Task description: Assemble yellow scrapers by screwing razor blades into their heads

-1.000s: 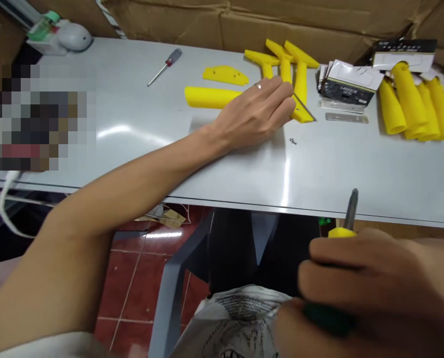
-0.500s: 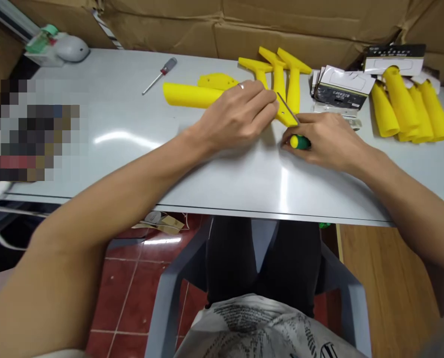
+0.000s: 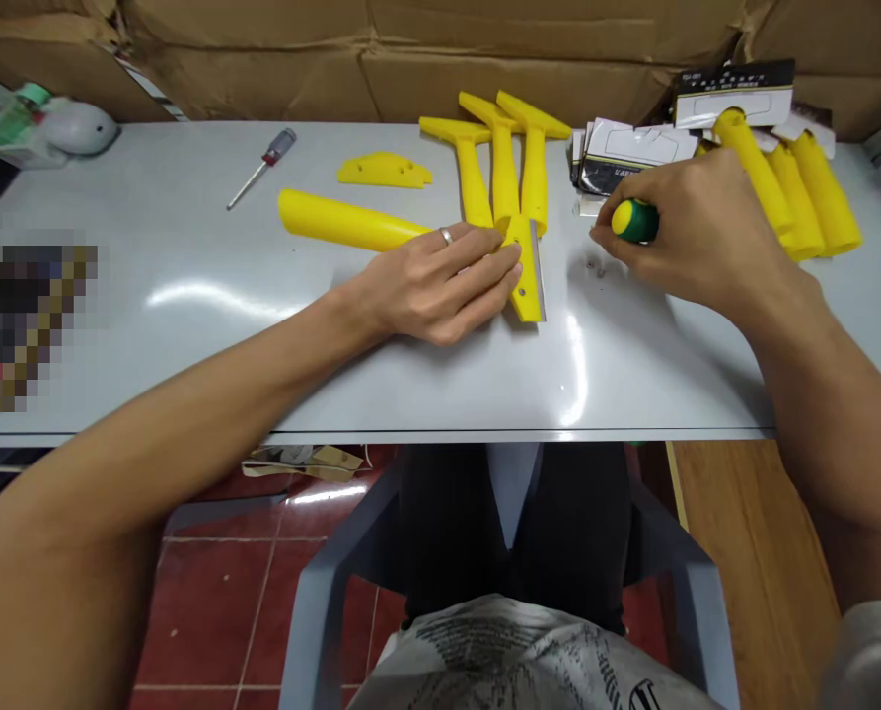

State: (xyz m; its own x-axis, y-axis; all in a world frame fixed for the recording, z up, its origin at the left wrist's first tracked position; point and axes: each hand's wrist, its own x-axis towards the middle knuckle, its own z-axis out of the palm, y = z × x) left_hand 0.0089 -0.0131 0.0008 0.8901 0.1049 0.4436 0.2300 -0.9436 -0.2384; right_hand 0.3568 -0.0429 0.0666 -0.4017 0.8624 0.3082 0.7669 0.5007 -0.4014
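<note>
One yellow scraper (image 3: 362, 226) is clasped in the left hand (image 3: 446, 288), between front and back edges of the surface (image 3: 425, 392); green-and-yellow tool handle (image 3: 636, 220) is pinched by the right hand (image 3: 713, 229), nearer the right edge.

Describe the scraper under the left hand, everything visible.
The scraper is yellow and plastic-looking: long rounded handle, flat wider head, thin grey metal-looking blade along the head's outer edge. A small dark spot, perhaps a hole, shows on the head. Handle points left, blade right, on or just above the white table. The left hand covers and grips its middle.
</note>
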